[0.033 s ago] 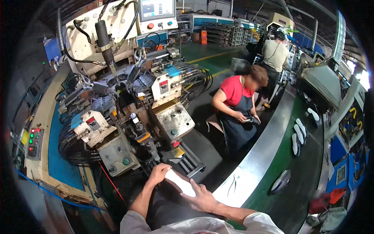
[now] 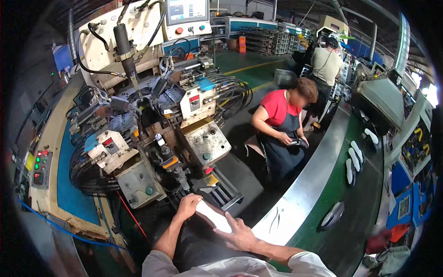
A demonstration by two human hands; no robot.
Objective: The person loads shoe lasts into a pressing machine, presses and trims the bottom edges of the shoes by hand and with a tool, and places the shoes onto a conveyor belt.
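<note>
Between my hands is a shoe upper (image 2: 213, 216), its white underside turned up and dark brown material along its edge. My left hand (image 2: 188, 206) closes round its far left end. Against the near right end lies my right hand (image 2: 239, 234), thumb and fingers gripping the sides. Just beyond my left hand stands the shoe machine (image 2: 181, 177), with a metal post at its front and cylinders, hoses and clamp blocks behind. The upper is apart from that post as far as I can see. My palms hide both its ends.
On my right a metal ledge (image 2: 295, 196) carries pliers (image 2: 277, 218). Beside it a conveyor belt (image 2: 355, 203) holds several shoe uppers (image 2: 353, 159). A co-worker in red (image 2: 281, 108) stands past the ledge, handling a dark shoe piece; another person (image 2: 326, 60) works farther back. A button panel (image 2: 40, 170) is at left.
</note>
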